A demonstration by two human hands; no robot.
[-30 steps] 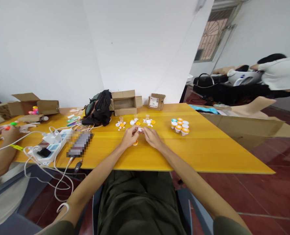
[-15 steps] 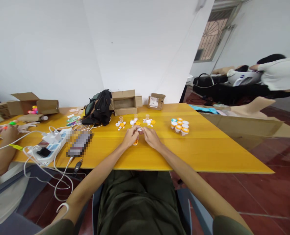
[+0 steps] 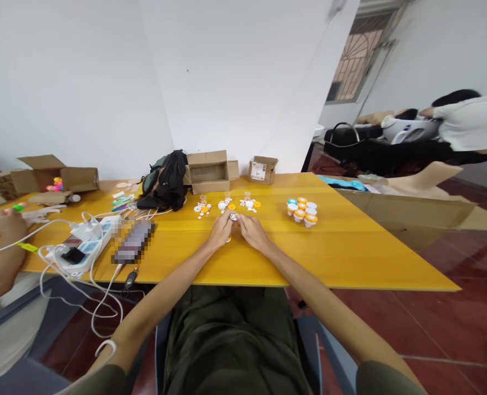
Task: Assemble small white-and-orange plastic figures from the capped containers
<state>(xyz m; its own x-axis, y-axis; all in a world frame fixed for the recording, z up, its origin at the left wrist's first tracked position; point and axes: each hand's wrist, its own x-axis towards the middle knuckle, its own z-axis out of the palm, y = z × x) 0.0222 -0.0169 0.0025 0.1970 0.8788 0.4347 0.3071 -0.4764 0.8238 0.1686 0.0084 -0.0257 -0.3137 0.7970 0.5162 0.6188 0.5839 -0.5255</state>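
Pinched narrowly between the fingertips of the left hand [image 3: 220,231] and the right hand [image 3: 253,231]: one small white part [image 3: 234,217] with dark holes or spots, too small to tell which. Held above the table [image 3: 350,258], about midway between front and back edges. Cannot tell where the thumbs press or how firmly, with the underside out of sight.

Best to grip by the rim with fingertips only, leaving the spotted face in view. Steady with one hand, adjust with the other, and press evenly rather than hard; probably light, stiff plastic, and apt to skip away if squeezed off-centre. Work low over the table to catch any drop, and avoid nudging the orange piece [image 3: 229,239] just below the left hand, mostly covered.

Beyond the hands, toward the back edge, in a row: a left cluster [image 3: 202,209], a middle cluster [image 3: 222,206] and a right cluster [image 3: 250,204] of white and orange pieces, with clear cups [image 3: 247,195] behind. Better not to stretch fingers forward into these.

Toward the right edge, well apart from the hands: a tight batch of capped pieces [image 3: 301,212] in orange, white and teal. Leave undisturbed.
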